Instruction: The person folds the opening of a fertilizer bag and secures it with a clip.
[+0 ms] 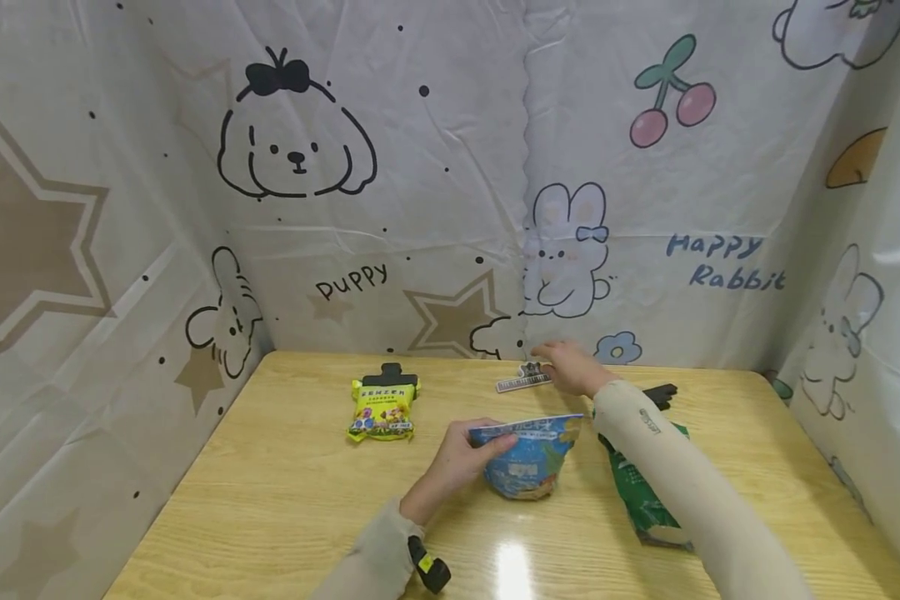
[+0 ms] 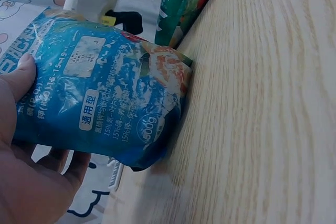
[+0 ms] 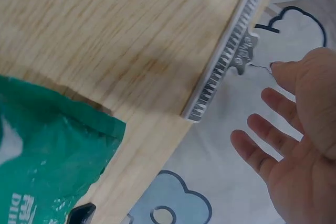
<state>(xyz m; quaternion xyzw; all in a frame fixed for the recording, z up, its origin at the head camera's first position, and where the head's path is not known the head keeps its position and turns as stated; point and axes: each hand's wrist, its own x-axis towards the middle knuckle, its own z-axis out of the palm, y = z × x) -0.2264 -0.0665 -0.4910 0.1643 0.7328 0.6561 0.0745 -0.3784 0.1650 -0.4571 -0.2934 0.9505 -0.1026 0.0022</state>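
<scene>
My left hand [image 1: 459, 461] grips the upper left part of a blue fertilizer bag [image 1: 528, 468], thumb on its printed face. The bag stands upright on the table, and "500g" is printed on it in the left wrist view. Near the table's back edge lies a bag clip [image 1: 523, 382] with a black-and-white piano-key strip. My right hand [image 1: 576, 368] hovers beside that clip. In the right wrist view its fingers [image 3: 278, 140] are spread and bent a little, apart from the clip's grey handle [image 3: 244, 53].
A yellow bag [image 1: 382, 414] with a black clip [image 1: 391, 375] on its top lies at the left. On the right, a green bag [image 1: 637, 492] lies partly under my right forearm, a black clip [image 1: 662, 395] at its far end. Printed cloth [image 1: 450, 167] hangs behind the wooden table [image 1: 270, 500].
</scene>
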